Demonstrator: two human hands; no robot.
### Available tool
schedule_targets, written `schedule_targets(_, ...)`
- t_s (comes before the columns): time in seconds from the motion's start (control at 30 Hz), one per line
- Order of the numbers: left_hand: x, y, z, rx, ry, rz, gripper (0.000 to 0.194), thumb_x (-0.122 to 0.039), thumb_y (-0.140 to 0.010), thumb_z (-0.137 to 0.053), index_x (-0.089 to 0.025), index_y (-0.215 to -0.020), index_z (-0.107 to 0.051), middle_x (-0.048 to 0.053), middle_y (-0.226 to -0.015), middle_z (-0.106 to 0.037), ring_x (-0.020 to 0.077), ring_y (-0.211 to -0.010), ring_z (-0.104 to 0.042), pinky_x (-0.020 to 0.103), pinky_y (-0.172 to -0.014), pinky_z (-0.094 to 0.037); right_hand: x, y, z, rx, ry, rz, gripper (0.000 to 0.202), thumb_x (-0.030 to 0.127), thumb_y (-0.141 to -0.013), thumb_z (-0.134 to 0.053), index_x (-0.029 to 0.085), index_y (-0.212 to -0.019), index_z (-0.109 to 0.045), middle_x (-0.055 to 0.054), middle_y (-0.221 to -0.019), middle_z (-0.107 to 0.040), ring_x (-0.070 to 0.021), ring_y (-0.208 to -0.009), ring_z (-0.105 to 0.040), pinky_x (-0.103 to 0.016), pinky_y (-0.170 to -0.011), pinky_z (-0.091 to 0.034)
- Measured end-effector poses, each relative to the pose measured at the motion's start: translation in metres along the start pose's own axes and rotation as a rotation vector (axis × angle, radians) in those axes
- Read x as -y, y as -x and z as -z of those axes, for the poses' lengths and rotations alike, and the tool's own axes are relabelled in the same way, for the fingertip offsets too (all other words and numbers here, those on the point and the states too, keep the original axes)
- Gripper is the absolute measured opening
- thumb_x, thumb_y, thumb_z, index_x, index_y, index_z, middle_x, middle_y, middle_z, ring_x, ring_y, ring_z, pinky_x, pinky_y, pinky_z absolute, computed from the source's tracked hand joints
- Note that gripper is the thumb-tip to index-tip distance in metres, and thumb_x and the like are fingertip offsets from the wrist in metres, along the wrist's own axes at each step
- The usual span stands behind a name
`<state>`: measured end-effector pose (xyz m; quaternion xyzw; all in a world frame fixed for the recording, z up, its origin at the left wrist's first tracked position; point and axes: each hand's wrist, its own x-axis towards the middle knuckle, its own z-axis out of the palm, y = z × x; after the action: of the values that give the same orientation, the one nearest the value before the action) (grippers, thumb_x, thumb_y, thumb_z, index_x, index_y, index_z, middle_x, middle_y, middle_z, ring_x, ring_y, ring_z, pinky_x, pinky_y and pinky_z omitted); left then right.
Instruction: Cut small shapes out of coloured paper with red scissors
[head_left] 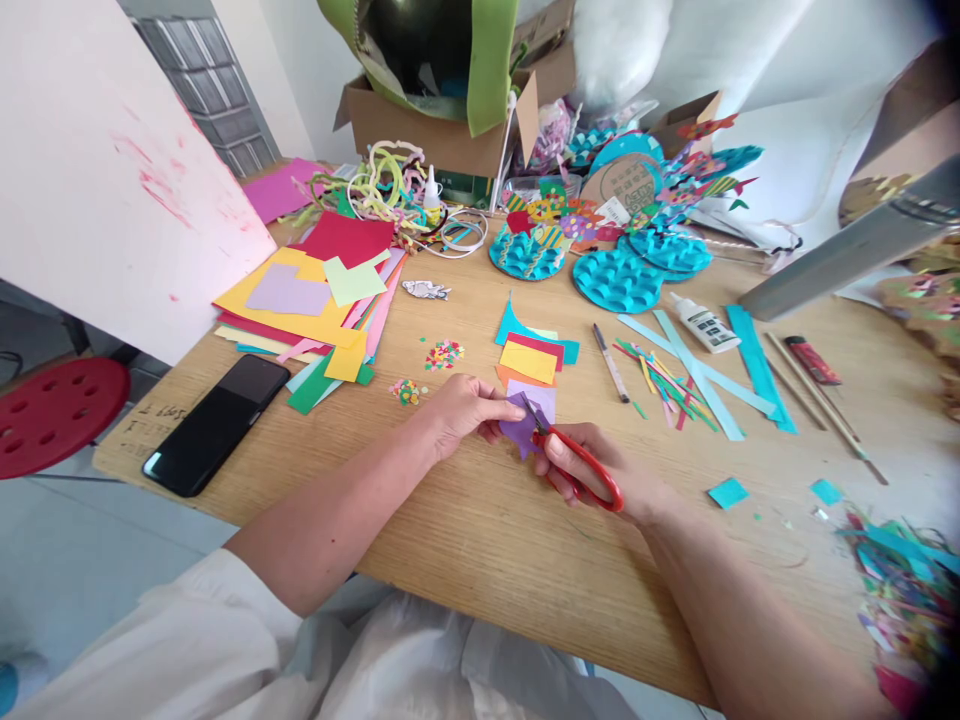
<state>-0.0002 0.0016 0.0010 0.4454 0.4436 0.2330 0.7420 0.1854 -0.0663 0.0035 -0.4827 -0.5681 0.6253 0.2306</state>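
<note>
My left hand (466, 412) pinches the edge of a small piece of purple paper (517, 436) above the table. Red-handled scissors (600, 478) are gripped in my right hand (581, 462), their dark blades lying over the purple paper. A lighter purple sheet (541, 398) lies flat just behind it. Beyond that are stacked yellow (529, 360), red and orange paper pieces, with a blue curved offcut (517, 325) behind them. To the left of these sit two small piles of coloured paper dots (445, 355) and a fish-shaped cutout (426, 290).
A black phone (217, 425) and a stack of coloured paper (277, 285) lie at left. Toward the right are a pen (610, 362), paper strips (679, 390), a glue bottle (705, 325) and brushes (825, 395). Blue egg-tray crafts (616, 280) and a cardboard box (420, 130) stand behind. Scraps (904, 600) gather at right.
</note>
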Motion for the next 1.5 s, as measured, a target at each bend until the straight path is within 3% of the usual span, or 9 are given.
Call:
schedule_targets(0.83,-0.0023,0.0011,-0.0012,0.0,0.068,0.01,0.014,-0.022,-0.064,-0.073,-0.01,-0.066,-0.065,0.002,-0.061,-0.063,0.0074,-0.049,-0.053,0.022,-0.049,-0.042,-0.0009,-0.0014,-0.0023,-0.067,-0.018,-0.012,0.059,0.075,-0.078,-0.054,0.017,-0.066,-0.053,0.004,-0.042,-0.045,-0.008,-0.035,-0.039,-0.022,-0.037,-0.025)
schedule_targets(1.5,0.0002,-0.0008,0.0005,-0.003,0.021,-0.006,0.014,-0.022,-0.064,-0.073,-0.011,-0.064,-0.066,0.003,-0.058,-0.062,0.0071,-0.047,-0.052,0.022,-0.05,-0.042,0.0008,-0.0013,-0.0015,-0.038,-0.015,-0.023,0.057,0.073,-0.076,-0.058,0.017,-0.067,-0.053,0.004,-0.043,-0.046,-0.008,-0.037,-0.04,-0.021,-0.038,-0.027)
